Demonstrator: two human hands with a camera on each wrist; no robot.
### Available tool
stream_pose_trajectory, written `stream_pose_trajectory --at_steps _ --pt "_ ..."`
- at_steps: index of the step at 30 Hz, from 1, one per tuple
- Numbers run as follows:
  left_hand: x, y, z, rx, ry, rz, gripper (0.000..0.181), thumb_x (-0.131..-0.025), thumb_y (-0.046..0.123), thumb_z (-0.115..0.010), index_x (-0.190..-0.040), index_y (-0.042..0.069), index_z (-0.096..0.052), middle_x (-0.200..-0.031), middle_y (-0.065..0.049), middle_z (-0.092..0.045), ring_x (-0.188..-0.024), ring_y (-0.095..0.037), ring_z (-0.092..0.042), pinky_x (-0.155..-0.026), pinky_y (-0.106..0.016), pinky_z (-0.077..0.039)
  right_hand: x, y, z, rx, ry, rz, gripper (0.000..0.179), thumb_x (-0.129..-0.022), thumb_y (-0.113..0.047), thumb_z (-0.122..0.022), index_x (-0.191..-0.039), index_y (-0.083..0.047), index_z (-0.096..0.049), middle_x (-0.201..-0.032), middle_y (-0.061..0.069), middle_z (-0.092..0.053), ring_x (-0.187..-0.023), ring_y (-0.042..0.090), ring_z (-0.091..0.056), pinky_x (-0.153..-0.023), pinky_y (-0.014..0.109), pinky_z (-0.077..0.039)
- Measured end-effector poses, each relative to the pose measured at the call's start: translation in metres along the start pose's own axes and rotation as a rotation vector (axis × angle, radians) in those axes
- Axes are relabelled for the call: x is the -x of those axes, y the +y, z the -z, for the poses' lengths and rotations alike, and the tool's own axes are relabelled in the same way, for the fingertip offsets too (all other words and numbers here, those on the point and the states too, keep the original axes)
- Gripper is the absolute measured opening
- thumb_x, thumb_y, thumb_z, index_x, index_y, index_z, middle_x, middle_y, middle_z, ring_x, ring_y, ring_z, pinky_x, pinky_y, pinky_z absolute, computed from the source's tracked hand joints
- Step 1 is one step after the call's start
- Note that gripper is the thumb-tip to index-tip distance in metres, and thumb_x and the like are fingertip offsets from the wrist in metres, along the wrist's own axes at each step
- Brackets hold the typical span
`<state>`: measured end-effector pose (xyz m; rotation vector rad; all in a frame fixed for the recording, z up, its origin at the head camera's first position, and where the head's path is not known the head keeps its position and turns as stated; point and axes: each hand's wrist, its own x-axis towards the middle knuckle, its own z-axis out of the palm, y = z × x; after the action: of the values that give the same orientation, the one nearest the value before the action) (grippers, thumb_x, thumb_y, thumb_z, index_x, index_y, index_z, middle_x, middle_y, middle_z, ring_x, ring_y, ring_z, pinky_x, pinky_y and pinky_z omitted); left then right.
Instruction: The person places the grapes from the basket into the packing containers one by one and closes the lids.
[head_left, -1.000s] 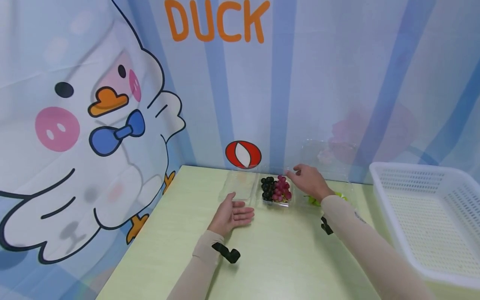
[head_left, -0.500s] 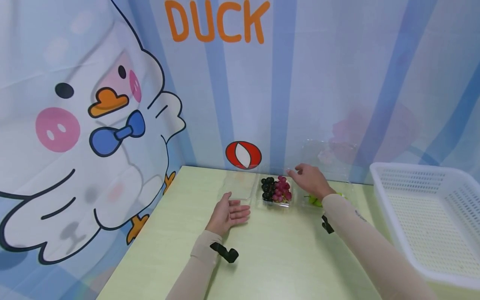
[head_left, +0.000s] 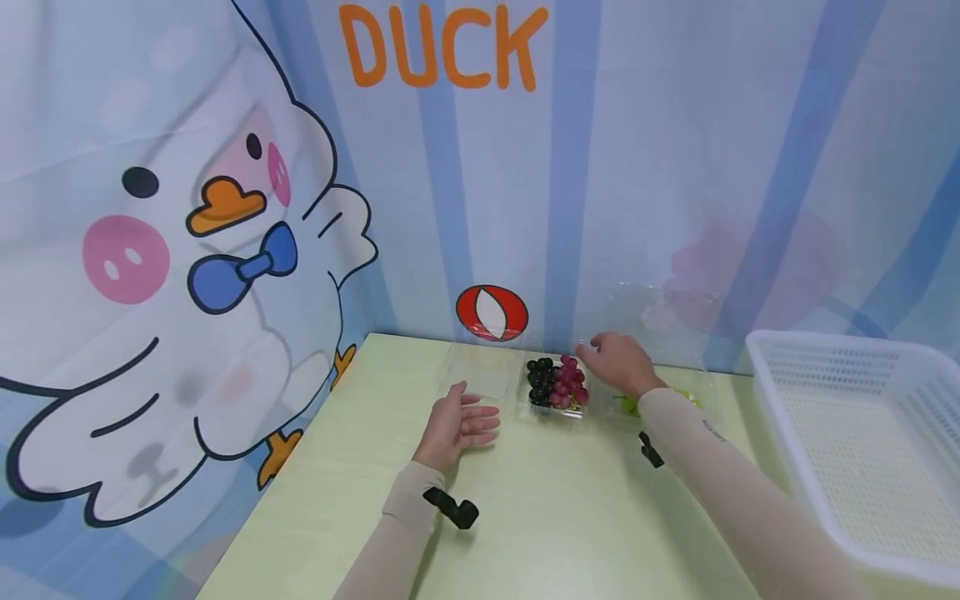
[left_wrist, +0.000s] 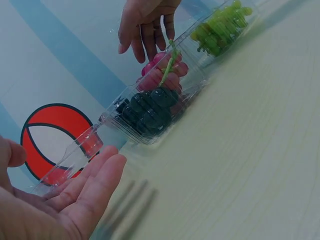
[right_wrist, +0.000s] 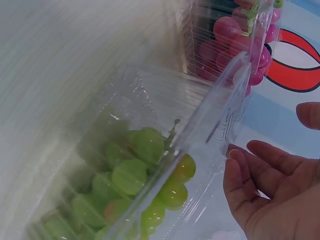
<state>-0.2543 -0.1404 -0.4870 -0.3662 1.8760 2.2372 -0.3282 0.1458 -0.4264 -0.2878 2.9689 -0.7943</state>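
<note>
A clear plastic clamshell box point(head_left: 525, 405) stands at the back of the table, holding black grapes point(left_wrist: 145, 111) and red grapes point(head_left: 568, 383). Its transparent lid point(head_left: 480, 372) lies folded out to the left. My left hand point(head_left: 459, 427) is held just in front of that lid, palm turned inward, fingers extended and holding nothing. Behind the red grapes hovers my right hand point(head_left: 618, 363), fingers loosely bent and thumb apart, with nothing between them. Green grapes point(right_wrist: 130, 177) lie in a second clear box, partly hidden by the right forearm in the head view.
At the right stands a white perforated plastic basket point(head_left: 787, 467). The second box's raised lid point(head_left: 660, 321) leans up against the printed backdrop point(head_left: 675, 167) along the table's back edge. The pale table point(head_left: 555, 508) stretches in front of the boxes.
My left hand has drawn slightly left, away from the grape box. My right hand stays nearly in place. The head view has shifted a little.
</note>
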Motion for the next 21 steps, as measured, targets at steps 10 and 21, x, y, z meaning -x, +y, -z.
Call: stream_pose_trajectory --at_steps 10,21 --pt "-0.001 0.010 -0.007 -0.084 0.067 -0.043 0.056 -0.108 0.046 -0.040 -0.134 -0.002 -0.053 -0.122 -0.019 -0.071 -0.104 -0.031 -0.073 -0.080 -0.043 -0.062 -0.007 -0.007 -0.006 0.209 0.000 0.016 0.055 -0.106 -0.042 -0.044 -0.126 0.004 -0.065 -0.118 0.023 -0.069 -0.103 0.040 -0.068 -0.076 0.053 -0.058" --pt "0.000 0.015 -0.015 -0.163 0.117 -0.155 0.057 -0.106 0.044 -0.046 -0.137 -0.004 -0.051 -0.118 -0.020 -0.070 -0.103 -0.033 -0.073 -0.074 -0.042 -0.062 -0.011 -0.012 -0.009 0.255 0.006 0.019 0.034 -0.104 -0.028 -0.052 -0.105 0.002 -0.067 -0.081 0.012 -0.065 -0.065 0.024 -0.058 -0.056 0.038 -0.050"
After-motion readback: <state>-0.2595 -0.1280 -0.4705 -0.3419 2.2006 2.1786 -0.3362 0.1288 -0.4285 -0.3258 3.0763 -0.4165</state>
